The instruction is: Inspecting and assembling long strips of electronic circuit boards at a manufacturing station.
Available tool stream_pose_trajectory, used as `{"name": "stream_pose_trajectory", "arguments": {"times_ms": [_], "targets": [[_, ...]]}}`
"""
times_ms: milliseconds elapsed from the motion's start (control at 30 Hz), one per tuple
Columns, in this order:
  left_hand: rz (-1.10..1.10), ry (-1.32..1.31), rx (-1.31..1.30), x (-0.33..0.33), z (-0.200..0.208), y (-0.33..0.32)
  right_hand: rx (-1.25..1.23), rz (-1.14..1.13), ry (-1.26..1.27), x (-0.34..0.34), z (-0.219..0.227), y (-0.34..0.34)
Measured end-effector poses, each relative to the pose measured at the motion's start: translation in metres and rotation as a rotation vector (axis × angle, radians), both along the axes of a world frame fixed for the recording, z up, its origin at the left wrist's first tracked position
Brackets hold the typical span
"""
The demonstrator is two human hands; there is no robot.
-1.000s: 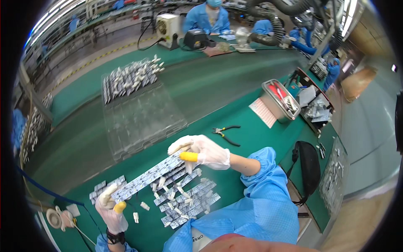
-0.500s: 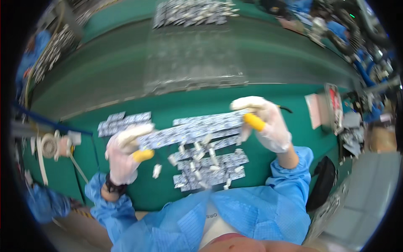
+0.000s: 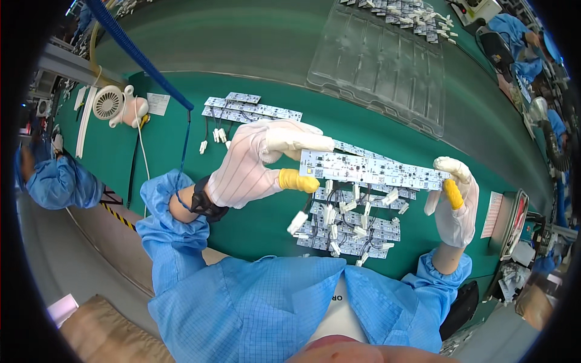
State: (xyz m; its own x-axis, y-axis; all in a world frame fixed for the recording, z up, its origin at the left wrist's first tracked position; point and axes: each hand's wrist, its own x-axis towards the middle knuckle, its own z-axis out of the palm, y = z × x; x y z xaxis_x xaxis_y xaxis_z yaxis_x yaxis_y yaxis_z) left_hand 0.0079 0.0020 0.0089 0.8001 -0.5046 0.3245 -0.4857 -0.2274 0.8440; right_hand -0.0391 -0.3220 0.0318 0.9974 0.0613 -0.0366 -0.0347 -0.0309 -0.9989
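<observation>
I pinch the white circuit-board strip (image 3: 375, 169) by its ends, left hand (image 3: 248, 160) and right hand (image 3: 457, 212) each closed thumb-to-finger, above the wired boards (image 3: 384, 228) on the green bench (image 3: 260, 230), presumably to leave its face uncovered (yellow thumb covers (image 3: 298, 180), probably for grip).

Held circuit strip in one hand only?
No, the left hand grips one end of the circuit strip, the right hand the other.
</observation>
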Motion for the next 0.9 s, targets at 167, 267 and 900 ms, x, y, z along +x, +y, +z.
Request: {"name": "stream_pose_trajectory", "arguments": {"times_ms": [167,267,900], "targets": [[-0.002,-0.009,-0.022,0.001,0.006,-0.002,0.033,-0.026,0.001,-0.002,0.002,0.001],[-0.021,0.004,-0.053,0.004,0.001,0.000,0.127,0.008,-0.112,-0.003,-0.005,-0.002],[0.043,-0.038,-0.058,0.007,-0.004,-0.003,0.039,0.106,-0.199,-0.009,0.004,-0.010]]}}
